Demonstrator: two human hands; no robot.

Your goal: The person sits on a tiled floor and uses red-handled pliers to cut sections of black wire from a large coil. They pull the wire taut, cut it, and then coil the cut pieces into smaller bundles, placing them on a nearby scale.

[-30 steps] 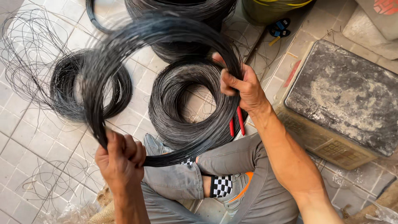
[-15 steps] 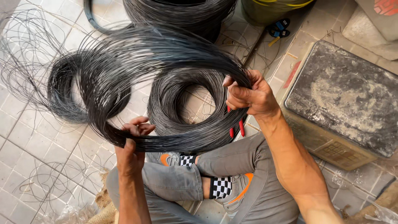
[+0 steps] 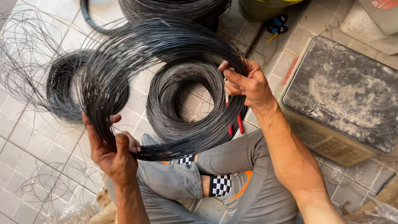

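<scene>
My left hand [image 3: 112,155] is closed in a fist around the lower left part of the loop of black wire [image 3: 137,54], thumb laid over the strands and fingers curled beneath, so the bundle passes straight through the palm. My right hand [image 3: 244,83] is closed on the upper right part of the same loop, fingers bent over the strands and thumb pressing from below; the wire runs between fingertips and palm, fully gripped. Between the two hands the loop rises in a broad arch above the floor, its strands fanned apart rather than tightly bound, while its lower run sweeps under from my right hand back to my left, just above my knees. Directly below the arch, a second coil of wire [image 3: 186,103] lies flat on the tiled floor [image 3: 25,141], and red-handled pliers [image 3: 236,124] lie beside it, partly hidden by my right wrist. A third, smaller coil [image 3: 62,91] lies to the left, with loose strands straggling around it. My crossed legs in grey trousers [image 3: 265,182] sit beneath the hands, a checkered sock [image 3: 219,185] showing. To the right stands a block with a stained grey top [image 3: 344,87].
</scene>
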